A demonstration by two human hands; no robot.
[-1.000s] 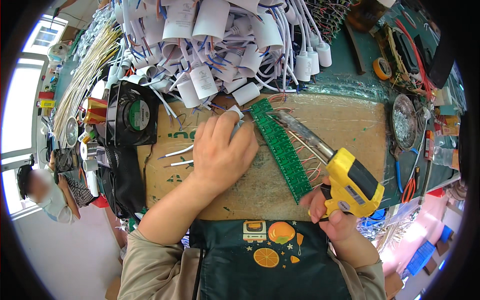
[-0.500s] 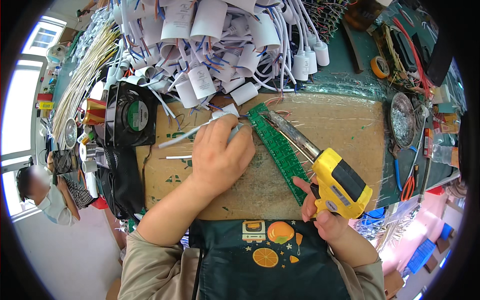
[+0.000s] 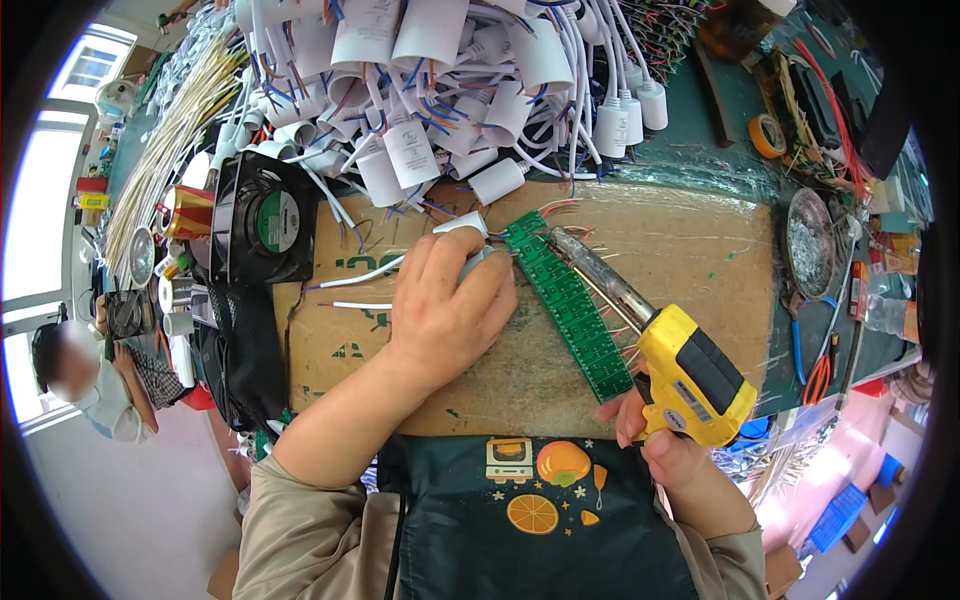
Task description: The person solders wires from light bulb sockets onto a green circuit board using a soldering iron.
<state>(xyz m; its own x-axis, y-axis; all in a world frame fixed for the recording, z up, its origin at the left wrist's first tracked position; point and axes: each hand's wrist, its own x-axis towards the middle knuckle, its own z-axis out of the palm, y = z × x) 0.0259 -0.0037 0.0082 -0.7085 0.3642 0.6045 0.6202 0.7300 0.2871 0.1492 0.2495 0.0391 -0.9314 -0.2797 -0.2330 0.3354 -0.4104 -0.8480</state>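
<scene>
My left hand (image 3: 447, 305) rests on the board with its fingers curled round a white lamp holder (image 3: 462, 226). Part of a second pale piece shows under those fingers, and two white cables extend to their left. My right hand (image 3: 650, 425) grips a yellow and black soldering gun (image 3: 690, 375) by its handle. The gun's long metal barrel points up and left, its tip over the upper end of a strip of green circuit boards (image 3: 572, 315). Thin wires stick out along the strip's right edge. Whether the tip touches the strip I cannot tell.
A heap of white lamp holders (image 3: 410, 150) with cables fills the back. A black fan (image 3: 262, 222) stands left on the worn brown board (image 3: 700, 240). To the right are a metal dish (image 3: 808, 240), orange-handled scissors (image 3: 818, 378) and a tape roll (image 3: 767, 136). Another person sits far left.
The soldering gun and my right hand have shifted slightly right, and the green strip has moved a little right too. My left hand has moved slightly right with the lamp holder.
</scene>
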